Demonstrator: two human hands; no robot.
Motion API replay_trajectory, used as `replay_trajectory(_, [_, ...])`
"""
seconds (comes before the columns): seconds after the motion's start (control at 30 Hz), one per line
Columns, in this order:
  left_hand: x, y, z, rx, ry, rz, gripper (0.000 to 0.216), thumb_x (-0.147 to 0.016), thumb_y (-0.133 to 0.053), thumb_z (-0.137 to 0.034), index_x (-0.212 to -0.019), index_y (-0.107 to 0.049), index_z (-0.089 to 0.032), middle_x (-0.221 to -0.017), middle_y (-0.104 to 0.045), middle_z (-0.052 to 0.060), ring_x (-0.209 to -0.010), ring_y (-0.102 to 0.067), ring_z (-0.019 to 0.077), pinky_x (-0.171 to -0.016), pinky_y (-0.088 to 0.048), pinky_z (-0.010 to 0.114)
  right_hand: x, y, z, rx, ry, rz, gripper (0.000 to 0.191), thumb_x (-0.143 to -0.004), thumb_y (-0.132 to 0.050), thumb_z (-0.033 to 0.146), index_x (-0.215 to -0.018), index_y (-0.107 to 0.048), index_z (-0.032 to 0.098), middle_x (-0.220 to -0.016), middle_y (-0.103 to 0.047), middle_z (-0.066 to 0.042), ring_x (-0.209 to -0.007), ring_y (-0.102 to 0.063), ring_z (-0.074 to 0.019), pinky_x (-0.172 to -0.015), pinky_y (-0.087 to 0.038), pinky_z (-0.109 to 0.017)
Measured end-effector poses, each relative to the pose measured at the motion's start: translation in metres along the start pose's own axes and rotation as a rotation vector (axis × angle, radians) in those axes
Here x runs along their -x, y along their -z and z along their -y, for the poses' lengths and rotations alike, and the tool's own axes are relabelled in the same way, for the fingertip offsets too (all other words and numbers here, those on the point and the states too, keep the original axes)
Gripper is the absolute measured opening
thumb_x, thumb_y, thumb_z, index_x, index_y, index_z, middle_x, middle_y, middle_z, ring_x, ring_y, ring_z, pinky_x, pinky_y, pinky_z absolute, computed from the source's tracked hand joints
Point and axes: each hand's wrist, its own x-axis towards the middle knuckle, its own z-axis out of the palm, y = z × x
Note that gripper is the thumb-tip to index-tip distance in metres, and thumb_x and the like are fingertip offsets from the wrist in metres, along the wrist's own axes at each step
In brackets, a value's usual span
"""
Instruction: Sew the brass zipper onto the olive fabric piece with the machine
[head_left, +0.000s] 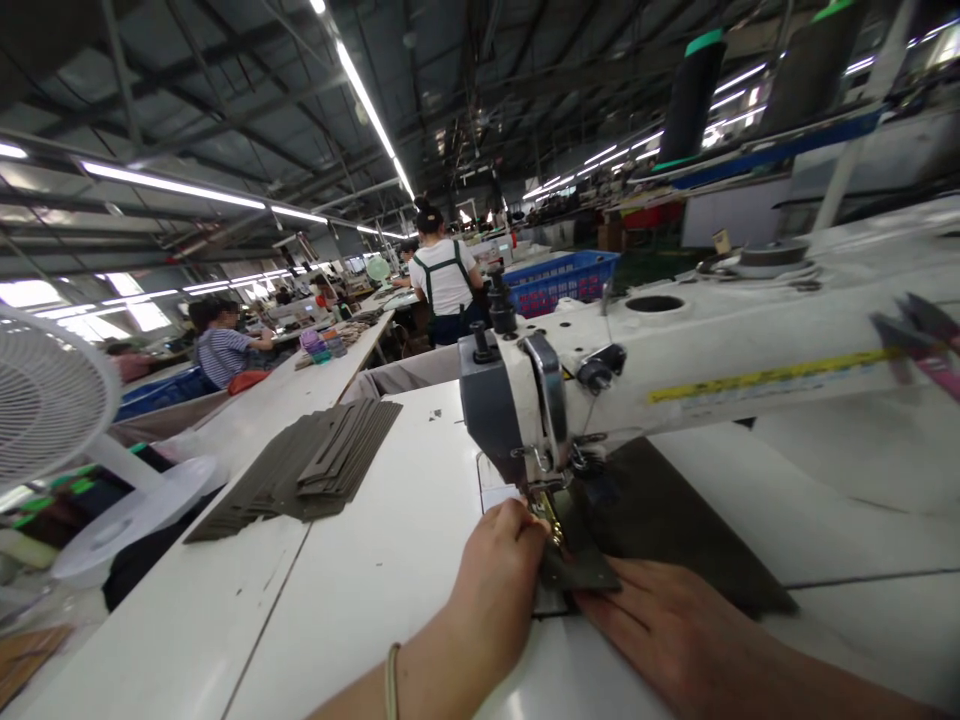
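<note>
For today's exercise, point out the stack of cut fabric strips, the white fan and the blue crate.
stack of cut fabric strips [315, 465], head view, middle of the pile.
white fan [45, 395], head view, its grille.
blue crate [564, 277], head view, front wall.
</note>
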Motion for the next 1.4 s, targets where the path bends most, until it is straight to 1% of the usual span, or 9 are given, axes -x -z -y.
replay_trajectory(0.2, [-0.001,0.001,0.002,0.078,-0.012,-0.032,0.018,-0.079,-0.051,-0.007,-0.092,-0.06,-0.015,-0.094,-0.055,0.009,-0.089,-0.052,0.022,-0.079,-0.05,0.036,-0.001,0.002,-0.003,-0.05,-0.035,0.012,0.027,-0.085,-0.035,0.005,-0.087,-0.061,0.014,-0.078,-0.064,-0.005,-0.069,-0.058,-0.0167,-0.063,-0.049,-0.028])
replay_trajectory(0.3, [0.003,0.008,-0.003,0.099,-0.001,0.005,0.021,-0.08,-0.048,-0.007,-0.097,-0.059,-0.015,-0.095,-0.055,0.009,-0.091,-0.05,0.0215,-0.085,-0.047,0.038,-0.007,0.006,-0.004,-0.019,-0.141,0.045,0.022,-0.087,-0.039,0.012,-0.087,-0.061,0.017,-0.078,-0.063,-0.004,-0.071,-0.058,-0.0159,-0.066,-0.049,-0.028])
replay_trajectory(0.4, [0.008,0.018,-0.011,0.134,0.003,0.023,0.019,-0.086,-0.042,-0.012,-0.095,-0.057,-0.017,-0.097,-0.055,0.007,-0.097,-0.049,0.0208,-0.096,-0.04,0.043,-0.022,0.005,-0.005,0.094,-0.266,0.075,0.012,-0.08,-0.051,0.018,-0.088,-0.061,0.016,-0.084,-0.063,-0.007,-0.075,-0.059,-0.0207,-0.069,-0.049,-0.034])
replay_trajectory(0.5, [0.012,0.023,-0.015,0.176,0.026,0.029,0.021,-0.09,-0.036,-0.016,-0.095,-0.056,-0.018,-0.098,-0.056,0.005,-0.1,-0.048,0.0199,-0.099,-0.037,0.044,-0.037,0.004,-0.008,0.05,-0.389,0.209,0.013,-0.073,-0.057,0.015,-0.086,-0.061,0.015,-0.087,-0.065,-0.009,-0.08,-0.062,-0.023,-0.071,-0.049,-0.035])
replay_trajectory(0.6, [0.015,0.018,-0.013,0.158,0.052,0.034,0.021,-0.085,-0.042,-0.015,-0.102,-0.055,-0.017,-0.103,-0.056,0.007,-0.103,-0.048,0.021,-0.1,-0.035,0.044,-0.043,0.007,-0.014,-0.052,-0.418,0.293,0.013,-0.076,-0.05,0.009,-0.08,-0.061,0.015,-0.081,-0.066,-0.007,-0.074,-0.063,-0.0199,-0.066,-0.048,-0.029])
replay_trajectory(0.73, [0.018,0.01,-0.009,0.11,0.015,0.014,0.038,-0.071,-0.046,-0.007,-0.107,-0.052,-0.014,-0.108,-0.055,0.01,-0.112,-0.045,0.0234,-0.106,-0.027,0.047,-0.038,0.007,-0.032,-0.119,-0.419,0.235,0.026,-0.083,-0.038,0.008,-0.077,-0.061,0.017,-0.074,-0.067,-0.005,-0.069,-0.064,-0.0178,-0.062,-0.047,-0.026])
replay_trajectory(0.9, [0.018,0.012,-0.011,0.108,0.0,0.0,0.042,-0.068,-0.047,-0.005,-0.108,-0.054,-0.018,-0.104,-0.053,0.009,-0.101,-0.051,0.0226,-0.1,-0.034,0.048,-0.033,0.0,-0.051,-0.167,-0.473,0.213,0.018,-0.076,-0.047,0.013,-0.066,-0.061,0.019,-0.068,-0.066,-0.003,-0.063,-0.062,-0.0173,-0.057,-0.048,-0.025])
replay_trajectory(1.1, [0.014,0.013,-0.01,0.06,-0.044,0.021,0.036,-0.07,-0.052,-0.005,-0.102,-0.061,-0.018,-0.101,-0.052,0.008,-0.094,-0.05,0.0229,-0.088,-0.042,0.042,-0.031,0.001,-0.051,-0.196,-0.521,0.247,0.016,-0.073,-0.05,0.016,-0.058,-0.056,0.019,-0.062,-0.064,0.0,-0.059,-0.059,-0.0152,-0.055,-0.045,-0.024])
replay_trajectory(1.4, [0.009,0.013,-0.009,0.039,-0.078,0.077,0.029,-0.077,-0.053,-0.01,-0.104,-0.063,-0.016,-0.104,-0.051,0.01,-0.097,-0.049,0.0245,-0.087,-0.041,0.042,-0.03,0.0,-0.048,-0.077,-0.566,0.254,0.012,-0.073,-0.051,0.016,-0.063,-0.057,0.016,-0.069,-0.063,-0.006,-0.064,-0.057,-0.0167,-0.062,-0.041,-0.027])
